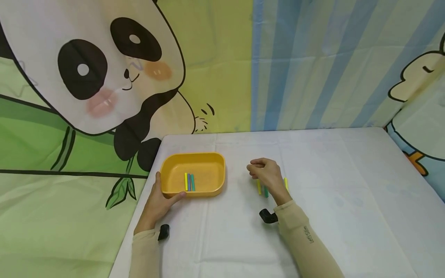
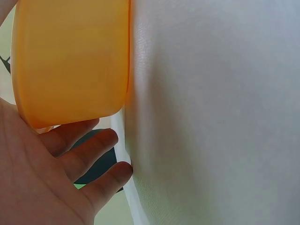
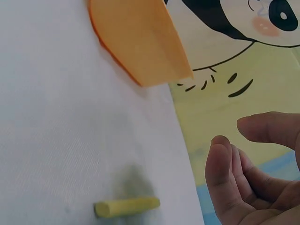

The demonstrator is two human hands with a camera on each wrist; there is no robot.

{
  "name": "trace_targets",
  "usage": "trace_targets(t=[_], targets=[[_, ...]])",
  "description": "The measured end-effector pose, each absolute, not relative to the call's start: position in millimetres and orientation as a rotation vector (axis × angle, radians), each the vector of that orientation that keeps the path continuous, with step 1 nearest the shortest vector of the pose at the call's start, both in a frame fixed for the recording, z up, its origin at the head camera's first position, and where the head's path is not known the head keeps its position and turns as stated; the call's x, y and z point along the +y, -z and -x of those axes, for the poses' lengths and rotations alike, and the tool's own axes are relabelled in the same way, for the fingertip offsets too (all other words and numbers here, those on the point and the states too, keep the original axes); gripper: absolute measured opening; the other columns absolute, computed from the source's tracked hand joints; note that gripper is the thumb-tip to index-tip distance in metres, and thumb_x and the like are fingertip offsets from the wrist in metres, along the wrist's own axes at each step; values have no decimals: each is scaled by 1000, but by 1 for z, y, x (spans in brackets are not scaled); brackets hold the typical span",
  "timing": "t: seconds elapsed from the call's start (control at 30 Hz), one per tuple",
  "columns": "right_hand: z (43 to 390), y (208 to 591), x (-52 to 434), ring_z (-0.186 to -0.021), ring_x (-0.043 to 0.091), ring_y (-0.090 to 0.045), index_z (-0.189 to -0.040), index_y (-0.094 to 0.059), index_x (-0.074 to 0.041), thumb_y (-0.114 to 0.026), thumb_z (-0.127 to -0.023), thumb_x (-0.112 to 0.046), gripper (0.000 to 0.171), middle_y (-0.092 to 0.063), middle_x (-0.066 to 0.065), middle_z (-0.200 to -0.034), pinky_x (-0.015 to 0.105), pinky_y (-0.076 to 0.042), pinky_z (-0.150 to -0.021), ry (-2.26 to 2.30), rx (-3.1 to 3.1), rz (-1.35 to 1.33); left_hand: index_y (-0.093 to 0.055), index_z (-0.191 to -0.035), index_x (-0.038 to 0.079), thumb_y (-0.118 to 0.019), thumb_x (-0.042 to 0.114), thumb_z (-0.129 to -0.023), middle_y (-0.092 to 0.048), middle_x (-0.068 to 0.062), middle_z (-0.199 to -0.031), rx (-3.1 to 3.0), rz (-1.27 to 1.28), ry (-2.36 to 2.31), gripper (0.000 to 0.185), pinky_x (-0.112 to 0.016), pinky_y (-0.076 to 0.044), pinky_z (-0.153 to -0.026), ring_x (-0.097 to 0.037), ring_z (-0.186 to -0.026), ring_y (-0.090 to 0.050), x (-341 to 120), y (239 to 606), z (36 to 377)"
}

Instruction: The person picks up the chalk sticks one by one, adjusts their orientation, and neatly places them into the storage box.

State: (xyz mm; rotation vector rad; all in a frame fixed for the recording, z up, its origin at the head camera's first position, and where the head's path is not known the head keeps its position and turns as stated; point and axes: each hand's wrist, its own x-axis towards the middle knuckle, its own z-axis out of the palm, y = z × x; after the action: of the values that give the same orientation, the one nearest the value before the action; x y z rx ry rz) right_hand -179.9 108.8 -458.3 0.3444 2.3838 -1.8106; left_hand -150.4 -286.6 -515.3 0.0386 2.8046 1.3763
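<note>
Right hand (image 1: 267,175) is covering most of the loose sticks (image 1: 259,187) on the tabletop (image 1: 347,185); only ends are showing at its 6 o'clock, so their count isn't clear. Head view: left hand (image 1: 158,204) is hiding the tray (image 1: 208,160) corner at 7 o'clock. Left wrist view: frame is cutting the tray (image 2: 70,61) off at 12 and 9 o'clock, inside not showing. Right wrist view: frame is clipping the tray (image 3: 136,37) at 12 o'clock and the fingers (image 3: 220,178) at 3 to 6 o'clock.

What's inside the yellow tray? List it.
Two short sticks lie side by side in the tray: a yellow stick and a teal stick. The near wall hides the floor strip right behind it.
</note>
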Motion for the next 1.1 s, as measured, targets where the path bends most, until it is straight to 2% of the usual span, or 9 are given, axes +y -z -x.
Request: trace_targets(t=[0.3,0.77,1.1], targets=[[171,469,133,-97,31,-71,-128,-67,-6,-71,-94,-27,40,-71,10,-111,44,-57,-89,1789,2386,-394,21,-159,31,-85,55,-77,-9,-16,-168,2820,-4,-1322,136,-58,-17,-120,-33,-152,-16,-288,517,151],[158,476,166,-95,30,-71,-130,-65,-5,-71,-95,-27,43,-71,11,-113,43,-57,-88,1743,2452,-491,22,-158,32,-84,58,-77,-6,-15,-168,2808,31,-1308,136,-59,-16,-120,-34,-152,-15,-290,519,150],[147,482,192,-92,22,-71,-132,-64,-4,-69,-94,-29,45,-71,13,-116,32,-56,-83,1652,2516,-560,23,-158,32,-83,60,-76,-7,-16,-168,2812,34,-1292,136,-60,-17,-120,-34,-152,-15,-290,519,150]])
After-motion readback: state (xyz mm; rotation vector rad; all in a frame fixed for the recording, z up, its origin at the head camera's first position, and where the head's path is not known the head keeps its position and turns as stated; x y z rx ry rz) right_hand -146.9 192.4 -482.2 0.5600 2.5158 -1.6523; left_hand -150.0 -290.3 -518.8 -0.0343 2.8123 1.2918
